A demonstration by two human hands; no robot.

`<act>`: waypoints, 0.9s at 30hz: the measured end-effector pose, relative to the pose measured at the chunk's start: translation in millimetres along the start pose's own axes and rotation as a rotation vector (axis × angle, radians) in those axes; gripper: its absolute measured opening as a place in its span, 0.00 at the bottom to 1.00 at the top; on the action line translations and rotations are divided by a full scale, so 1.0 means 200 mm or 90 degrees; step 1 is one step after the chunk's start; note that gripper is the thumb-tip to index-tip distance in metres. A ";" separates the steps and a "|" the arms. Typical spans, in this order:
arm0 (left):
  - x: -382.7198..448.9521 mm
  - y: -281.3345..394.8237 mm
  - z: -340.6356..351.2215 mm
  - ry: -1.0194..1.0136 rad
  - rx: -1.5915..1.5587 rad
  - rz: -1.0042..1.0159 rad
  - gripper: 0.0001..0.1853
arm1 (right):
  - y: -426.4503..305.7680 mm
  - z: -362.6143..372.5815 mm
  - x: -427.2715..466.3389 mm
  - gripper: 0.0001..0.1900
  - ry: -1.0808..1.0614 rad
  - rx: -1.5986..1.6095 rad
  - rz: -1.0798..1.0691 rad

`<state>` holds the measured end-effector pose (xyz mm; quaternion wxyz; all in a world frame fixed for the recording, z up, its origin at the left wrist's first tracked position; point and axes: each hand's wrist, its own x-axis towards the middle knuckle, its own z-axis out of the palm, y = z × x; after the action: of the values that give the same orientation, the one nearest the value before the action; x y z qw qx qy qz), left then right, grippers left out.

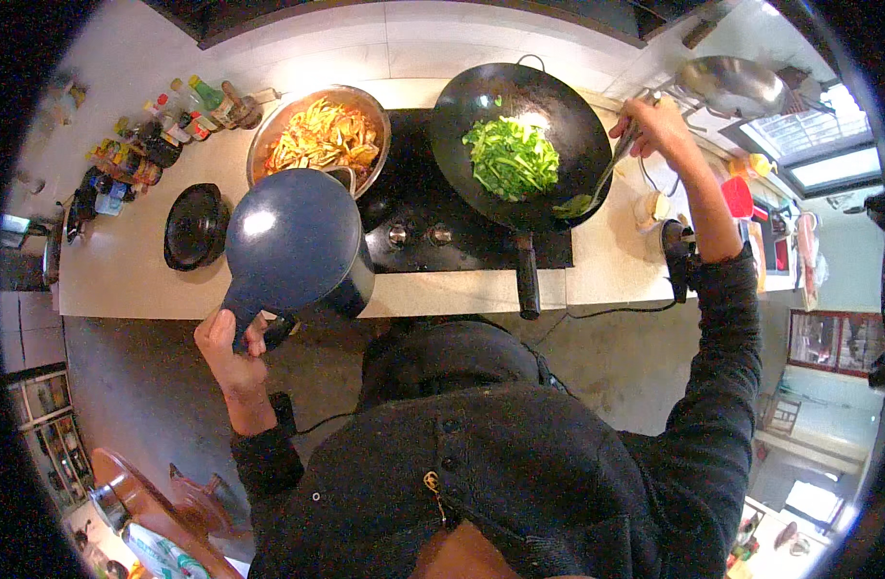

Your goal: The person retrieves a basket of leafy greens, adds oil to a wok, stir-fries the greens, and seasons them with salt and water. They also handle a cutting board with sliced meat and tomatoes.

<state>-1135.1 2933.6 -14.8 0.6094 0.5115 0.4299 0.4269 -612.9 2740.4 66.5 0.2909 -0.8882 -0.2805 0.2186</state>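
My left hand (232, 349) grips the handle of a dark blue lidded pot (295, 242), which overlaps the near side of a metal bowl. Sliced food in reddish sauce (326, 137) fills that steel bowl (256, 148). My right hand (653, 129) is closed around the handle of a metal spatula (625, 148), whose blade end rests inside the black wok (486, 87) at its right side. Chopped green vegetables (513, 158) lie in the wok. The wok stands on a black gas stove (478, 253), its handle (527, 279) pointing towards me.
A black oval dish (194, 226) sits on the counter (124, 268) at the left. Several sauce bottles (212, 98) line the counter's left back. A jar (652, 208) and a black appliance with a cord (675, 253) stand right of the stove. A steel pan (731, 87) is farther back.
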 end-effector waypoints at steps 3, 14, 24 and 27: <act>0.02 0.03 0.05 -0.009 -0.010 0.008 0.20 | 0.00 0.05 0.01 0.18 -0.008 0.019 -0.002; 0.01 0.06 0.28 -0.058 0.082 0.052 0.17 | 0.25 0.34 0.14 0.18 0.098 0.424 -0.179; 0.00 0.15 0.51 -0.155 0.034 -0.088 0.15 | 0.44 0.47 -0.06 0.14 0.081 0.511 -0.118; 0.02 0.17 0.63 -0.189 0.072 -0.105 0.15 | 0.45 0.52 -0.11 0.15 0.028 0.545 -0.148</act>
<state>-1015.2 2908.0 32.0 0.6694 0.5656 0.3986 0.2704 -652.7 2706.5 -63.2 0.6609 -0.6550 -0.2563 0.2617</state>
